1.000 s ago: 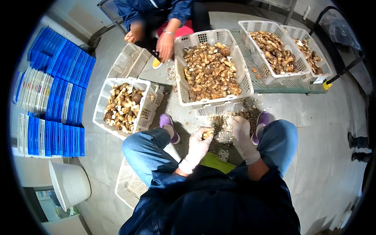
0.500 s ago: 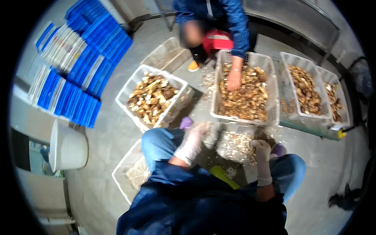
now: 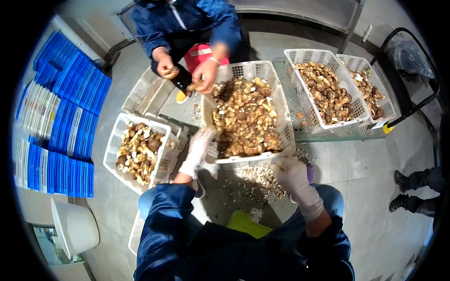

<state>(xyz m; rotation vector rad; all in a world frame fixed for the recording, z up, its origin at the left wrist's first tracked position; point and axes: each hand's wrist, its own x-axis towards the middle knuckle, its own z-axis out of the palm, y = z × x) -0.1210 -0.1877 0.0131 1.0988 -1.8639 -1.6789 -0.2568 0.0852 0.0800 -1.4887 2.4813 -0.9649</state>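
Note:
My left hand (image 3: 199, 146), in a white glove, is at the near left corner of a white mesh basket (image 3: 287, 122) heaped with brown mushrooms (image 3: 243, 119). Motion smears its fingers, so its grip is unclear. Just outside the basket's near right corner is my right hand (image 3: 295, 180), gloved too, with its fingers curled in. Whatever it holds, if anything, is hidden. Pale trimmings (image 3: 260, 178) lie scattered on the floor between my feet. To the left, a smaller white basket (image 3: 110, 157) holds thicker mushrooms (image 3: 138, 152) with pale stems.
Across the basket a co-worker (image 3: 187, 23) in blue sits with a mushroom at the fingers. Two more mushroom baskets (image 3: 323, 122) stand on a platform at right, beside a black-handled trolley (image 3: 412, 110). Blue crates (image 3: 70, 126) and a white tub (image 3: 75, 227) are left. Another person's legs (image 3: 419, 192) show far right.
The view has swung right. My left hand has moved forward to the basket's corner, and my right hand is nearer its front edge. The co-worker's hand has lifted out of the mushrooms.

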